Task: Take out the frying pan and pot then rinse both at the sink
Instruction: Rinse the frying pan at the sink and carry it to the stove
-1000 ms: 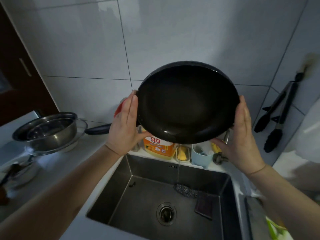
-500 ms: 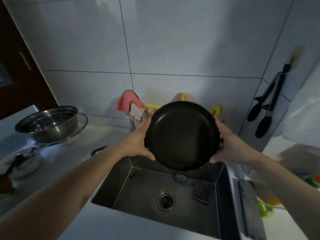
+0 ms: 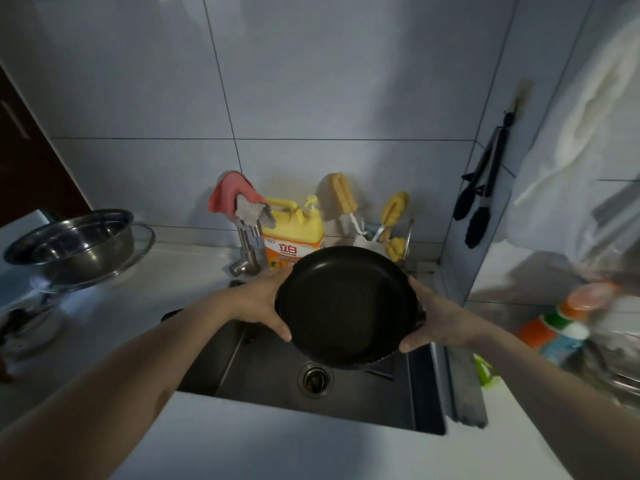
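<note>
My counter point(image 3: 194, 282) is running white around the steel sink point(image 3: 263, 372), which is sitting sunk into it. On its left a steel pot point(image 3: 74, 245) is resting on a glass lid point(image 3: 138, 249), and at the back a tap point(image 3: 247, 247), a yellow soap jug point(image 3: 292, 237) and a brush holder point(image 3: 370, 242) are standing against the wall. To the right of the sink bottles point(image 3: 557, 327) are lying blurred.

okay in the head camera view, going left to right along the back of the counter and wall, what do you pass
Stainless steel pot → pink cloth draped over the metal faucet → yellow dish soap jug → yellow sponge brushes in their holder → black tongs hanging on the side wall.
</note>
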A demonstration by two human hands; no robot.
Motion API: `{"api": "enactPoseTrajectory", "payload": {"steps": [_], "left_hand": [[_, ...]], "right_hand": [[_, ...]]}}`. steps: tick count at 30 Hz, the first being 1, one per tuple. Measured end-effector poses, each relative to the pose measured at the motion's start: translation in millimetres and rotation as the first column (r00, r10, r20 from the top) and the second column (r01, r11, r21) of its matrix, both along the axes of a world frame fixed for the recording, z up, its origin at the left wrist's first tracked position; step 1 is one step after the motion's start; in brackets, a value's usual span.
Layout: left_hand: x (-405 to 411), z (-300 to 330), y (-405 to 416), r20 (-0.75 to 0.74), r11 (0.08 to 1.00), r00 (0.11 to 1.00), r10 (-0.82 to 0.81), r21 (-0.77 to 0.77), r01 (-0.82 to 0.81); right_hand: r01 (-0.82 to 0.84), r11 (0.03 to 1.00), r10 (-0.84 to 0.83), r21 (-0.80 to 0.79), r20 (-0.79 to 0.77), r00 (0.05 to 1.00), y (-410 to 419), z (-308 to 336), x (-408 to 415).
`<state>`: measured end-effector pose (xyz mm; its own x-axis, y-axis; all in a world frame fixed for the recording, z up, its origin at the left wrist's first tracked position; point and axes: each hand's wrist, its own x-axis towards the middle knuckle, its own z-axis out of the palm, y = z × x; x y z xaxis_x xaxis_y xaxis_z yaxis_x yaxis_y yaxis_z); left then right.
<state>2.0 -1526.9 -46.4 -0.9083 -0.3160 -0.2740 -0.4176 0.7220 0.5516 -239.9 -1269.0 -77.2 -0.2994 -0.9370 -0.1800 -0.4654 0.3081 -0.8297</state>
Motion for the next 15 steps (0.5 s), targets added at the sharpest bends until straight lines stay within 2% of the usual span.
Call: {"api": "enactPoseTrajectory", "payload": {"steps": [4,7,15], "left_hand": [[-7.9,7.9,24.9,-0.030,0.998,0.999,-0.026,0.058,0.028],[-19.8,13.9,49.7,-0.057,0.997,0.996,-0.068,0.031,0.070],[-88.5,33.3,126.8,-0.046,0.942,0.941,-0.336,-0.045,0.334]], "right_hand": [[0.028,0.998,-0.026,-0.050,0.048,0.998,34.2,8.5,-3.6],[0.069,0.992,-0.059,-0.104,0.097,0.994,73.4,16.7,-3.5],[0.319,0.934,-0.305,-0.161,0.105,0.946,200.5,38.7,3.6]]}}
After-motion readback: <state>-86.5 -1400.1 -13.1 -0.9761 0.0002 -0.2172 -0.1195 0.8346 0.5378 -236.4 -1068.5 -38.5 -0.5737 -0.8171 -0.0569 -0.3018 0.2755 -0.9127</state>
